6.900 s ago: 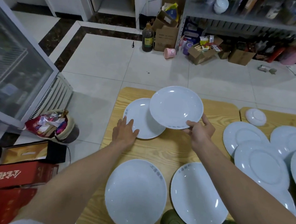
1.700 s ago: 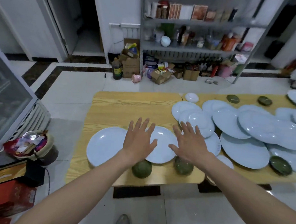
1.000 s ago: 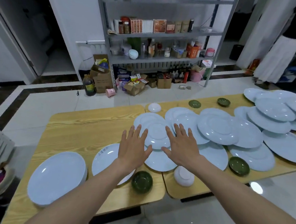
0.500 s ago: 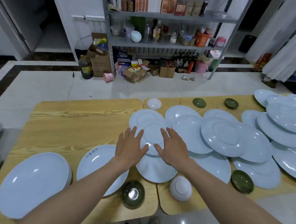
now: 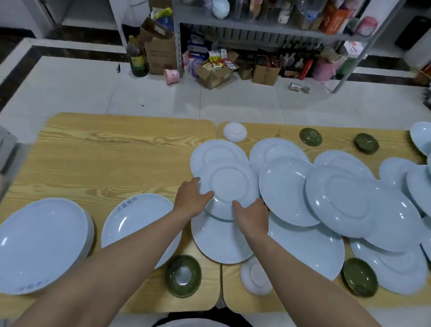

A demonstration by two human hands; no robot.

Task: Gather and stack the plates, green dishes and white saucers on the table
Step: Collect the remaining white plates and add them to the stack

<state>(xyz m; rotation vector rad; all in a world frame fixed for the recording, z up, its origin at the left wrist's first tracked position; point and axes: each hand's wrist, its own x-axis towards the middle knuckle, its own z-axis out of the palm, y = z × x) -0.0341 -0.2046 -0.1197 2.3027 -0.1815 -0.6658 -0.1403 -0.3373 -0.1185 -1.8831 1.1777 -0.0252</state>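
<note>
Holding one upturned plate (image 5: 229, 183) at centre of the frame, left hand (image 5: 191, 200) and right hand (image 5: 251, 215) close together.
Gripping its near rim from both sides, thumbs on top; lying over more pale plates (image 5: 286, 191) spread on the wooden worktop (image 5: 102, 155). Lower left, a stack of plates (image 5: 35, 245); near bottom centre, a green dish (image 5: 183, 278) and a white saucer (image 5: 256, 278), partly behind the right forearm.

Pale blue round ceramic plates (image 5: 344, 205): overlapping heap at right, many upside down.
Dark green glazed dishes (image 5: 183, 275): scattered singly around the heap.
White round saucers (image 5: 234, 131): two, inverted, well apart.
</note>
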